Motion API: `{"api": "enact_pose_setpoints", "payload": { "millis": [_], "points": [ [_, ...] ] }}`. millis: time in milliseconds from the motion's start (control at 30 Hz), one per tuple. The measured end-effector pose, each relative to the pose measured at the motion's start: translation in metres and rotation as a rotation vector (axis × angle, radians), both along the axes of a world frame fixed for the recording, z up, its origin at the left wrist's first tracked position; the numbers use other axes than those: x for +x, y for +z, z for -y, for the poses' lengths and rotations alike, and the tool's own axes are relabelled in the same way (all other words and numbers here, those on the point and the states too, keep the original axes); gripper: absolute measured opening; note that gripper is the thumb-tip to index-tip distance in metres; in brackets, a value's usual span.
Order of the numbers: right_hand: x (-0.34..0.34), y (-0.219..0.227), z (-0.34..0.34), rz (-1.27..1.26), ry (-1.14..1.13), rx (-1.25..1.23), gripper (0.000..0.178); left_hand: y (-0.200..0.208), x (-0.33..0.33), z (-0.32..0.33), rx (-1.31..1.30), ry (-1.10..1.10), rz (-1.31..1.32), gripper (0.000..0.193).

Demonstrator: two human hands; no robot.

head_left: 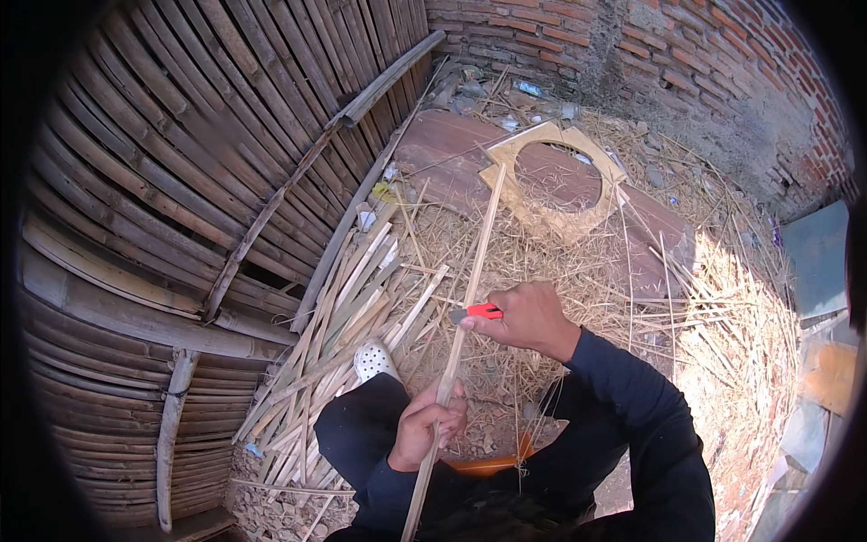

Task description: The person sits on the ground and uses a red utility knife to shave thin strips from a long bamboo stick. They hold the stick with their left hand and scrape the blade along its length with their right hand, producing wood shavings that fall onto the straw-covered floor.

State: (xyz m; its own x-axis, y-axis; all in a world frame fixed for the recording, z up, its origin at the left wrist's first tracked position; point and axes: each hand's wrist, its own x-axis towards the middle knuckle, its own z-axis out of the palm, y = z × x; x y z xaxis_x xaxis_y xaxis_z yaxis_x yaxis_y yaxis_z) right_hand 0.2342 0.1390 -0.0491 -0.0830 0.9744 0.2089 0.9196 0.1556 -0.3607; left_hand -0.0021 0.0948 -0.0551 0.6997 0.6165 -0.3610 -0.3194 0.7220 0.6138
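Observation:
A long, pale bamboo strip (480,239) runs from my lap up and away, its far end over the edge of a board with a round hole. Low on the strip, my left hand (432,425) is closed around it. My right hand (531,318) grips a utility knife (480,312) with a red handle. The knife lies across the strip near its middle, farther along than my left hand. My right thumb is close to the strip beside the knife; whether it presses on it I cannot tell.
Split bamboo strips (348,316) lie piled on my left beside a white clog (374,360). The pale holed board (578,221) rests on a brown panel (442,154) amid shavings. A bamboo wall (181,181) stands left, a brick wall (704,72) at the back.

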Motion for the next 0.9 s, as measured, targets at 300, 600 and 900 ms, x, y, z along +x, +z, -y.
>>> {"api": "enact_pose_setpoints", "payload": {
  "millis": [300, 600, 900],
  "points": [
    [-0.032, -0.011, 0.013, 0.019, 0.249, 0.147, 0.064, 0.002, -0.008, -0.005, 0.008, 0.062, -0.005, 0.028],
    [0.029, -0.013, -0.038, 0.003, -0.175, -0.116, 0.073, -0.004, -0.019, 0.011, 0.029, -0.075, 0.026, 0.030],
    [-0.003, -0.025, -0.025, -0.024, -0.061, -0.020, 0.067, 0.002, -0.017, 0.008, 0.080, 0.008, -0.169, 0.031]
  ]
}}
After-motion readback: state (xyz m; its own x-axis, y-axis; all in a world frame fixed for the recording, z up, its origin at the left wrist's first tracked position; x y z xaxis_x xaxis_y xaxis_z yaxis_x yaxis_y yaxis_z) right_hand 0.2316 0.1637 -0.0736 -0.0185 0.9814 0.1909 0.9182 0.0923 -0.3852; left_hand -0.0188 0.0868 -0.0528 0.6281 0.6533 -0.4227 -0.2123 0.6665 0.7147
